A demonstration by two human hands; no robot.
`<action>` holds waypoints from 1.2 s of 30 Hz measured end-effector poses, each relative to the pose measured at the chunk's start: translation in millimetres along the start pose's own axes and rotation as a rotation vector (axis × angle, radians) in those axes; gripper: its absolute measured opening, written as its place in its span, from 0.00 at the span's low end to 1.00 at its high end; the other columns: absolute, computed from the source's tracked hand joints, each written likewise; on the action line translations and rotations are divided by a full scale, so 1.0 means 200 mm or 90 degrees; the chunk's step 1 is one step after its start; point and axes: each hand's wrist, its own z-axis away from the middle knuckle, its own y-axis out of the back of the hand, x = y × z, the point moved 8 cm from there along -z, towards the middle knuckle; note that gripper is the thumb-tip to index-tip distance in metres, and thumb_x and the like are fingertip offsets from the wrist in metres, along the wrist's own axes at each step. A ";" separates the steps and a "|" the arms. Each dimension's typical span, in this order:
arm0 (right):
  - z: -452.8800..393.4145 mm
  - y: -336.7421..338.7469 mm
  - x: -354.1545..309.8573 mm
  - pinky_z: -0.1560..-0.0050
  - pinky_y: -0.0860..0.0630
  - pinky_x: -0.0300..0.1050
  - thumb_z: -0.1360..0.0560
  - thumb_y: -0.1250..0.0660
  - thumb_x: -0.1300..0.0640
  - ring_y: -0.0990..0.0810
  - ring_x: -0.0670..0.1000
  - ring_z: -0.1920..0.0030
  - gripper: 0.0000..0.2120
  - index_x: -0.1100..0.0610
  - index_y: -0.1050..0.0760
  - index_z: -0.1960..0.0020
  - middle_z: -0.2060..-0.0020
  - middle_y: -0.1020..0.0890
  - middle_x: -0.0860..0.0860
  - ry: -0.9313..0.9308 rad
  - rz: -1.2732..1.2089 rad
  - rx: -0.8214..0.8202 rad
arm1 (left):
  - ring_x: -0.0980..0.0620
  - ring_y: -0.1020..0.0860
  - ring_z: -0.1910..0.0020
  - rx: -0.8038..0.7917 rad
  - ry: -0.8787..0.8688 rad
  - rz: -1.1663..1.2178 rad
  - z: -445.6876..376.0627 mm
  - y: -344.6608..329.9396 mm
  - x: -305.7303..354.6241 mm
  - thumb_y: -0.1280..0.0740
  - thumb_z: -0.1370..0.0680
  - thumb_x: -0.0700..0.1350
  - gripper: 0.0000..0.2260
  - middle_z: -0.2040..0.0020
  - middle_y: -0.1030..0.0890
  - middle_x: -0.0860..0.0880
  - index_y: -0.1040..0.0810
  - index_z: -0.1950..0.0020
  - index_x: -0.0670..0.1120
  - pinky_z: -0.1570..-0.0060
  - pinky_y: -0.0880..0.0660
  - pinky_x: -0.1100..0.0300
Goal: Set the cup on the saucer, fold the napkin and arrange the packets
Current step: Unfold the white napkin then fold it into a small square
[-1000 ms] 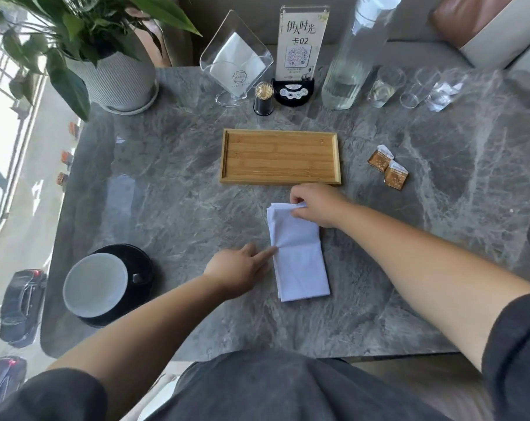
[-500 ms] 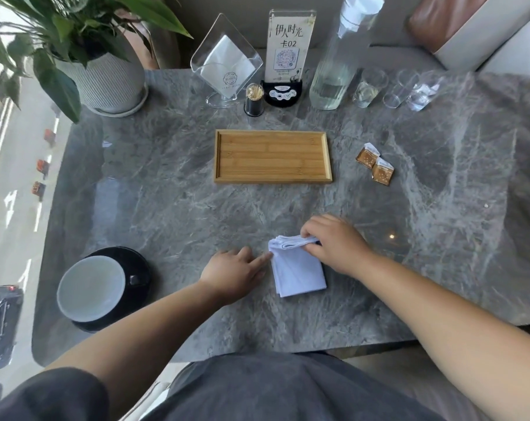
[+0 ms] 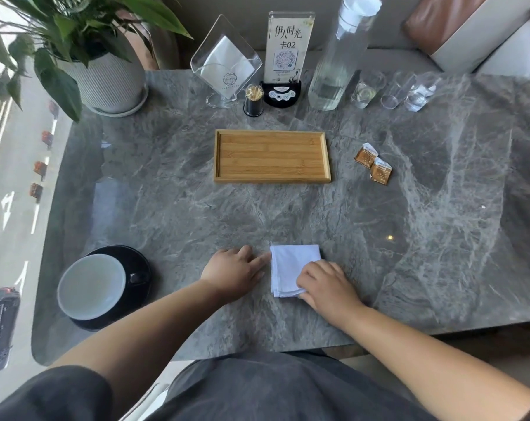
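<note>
A second ago the napkin (image 3: 291, 267) was a long strip reaching most of the way up to the tray (image 3: 272, 155); now it is a small, nearly square pad, well short of the tray on my side of it. I have brought the far end over toward me, so the second fold looks done and the folding step is, I judge, all but finished.

My right hand (image 3: 326, 287) lies flat on the pad's near right corner, fingers spread and pressing down, gripping nothing. My left hand (image 3: 235, 273) rests open on the table (image 3: 166, 208), one fingertip touching the pad's left edge to steady it.

The pad now has hardly any long axis. What length it has runs from the tray toward me, slightly tilted. The folded crease faces the tray and the loose layered edges point back at me.

The cup (image 3: 90, 285) already sits on its saucer (image 3: 136, 259), far left of the tray and nearer me. The two packets (image 3: 373, 164) lie just right of the tray, touching each other, not yet arranged
</note>
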 end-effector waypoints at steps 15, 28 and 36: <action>0.03 -0.08 -0.04 0.62 0.24 0.44 0.36 0.23 0.54 0.22 0.54 0.64 0.09 0.53 0.23 0.65 0.66 0.22 0.49 0.038 0.083 0.061 | 0.39 0.22 0.55 0.121 0.041 0.142 -0.01 0.18 0.06 0.40 0.24 0.49 0.17 0.50 0.21 0.43 0.22 0.39 0.46 0.59 0.24 0.50; 0.03 0.08 0.13 0.52 0.22 0.51 0.26 0.36 0.48 0.19 0.57 0.53 0.15 0.58 0.18 0.52 0.54 0.17 0.54 -0.005 -0.134 0.174 | 0.46 0.67 0.26 -0.111 -0.112 -0.035 -0.05 -0.14 0.18 0.60 0.20 0.60 0.30 0.24 0.62 0.47 0.57 0.22 0.45 0.28 0.68 0.45; -0.07 -0.26 0.24 0.29 0.72 0.54 0.23 0.53 0.37 0.65 0.52 0.24 0.37 0.56 0.60 0.23 0.23 0.61 0.51 -0.069 0.087 -0.151 | 0.45 0.67 0.25 -0.125 -0.126 -0.023 -0.04 -0.13 0.18 0.60 0.21 0.64 0.34 0.23 0.62 0.45 0.60 0.22 0.44 0.27 0.65 0.43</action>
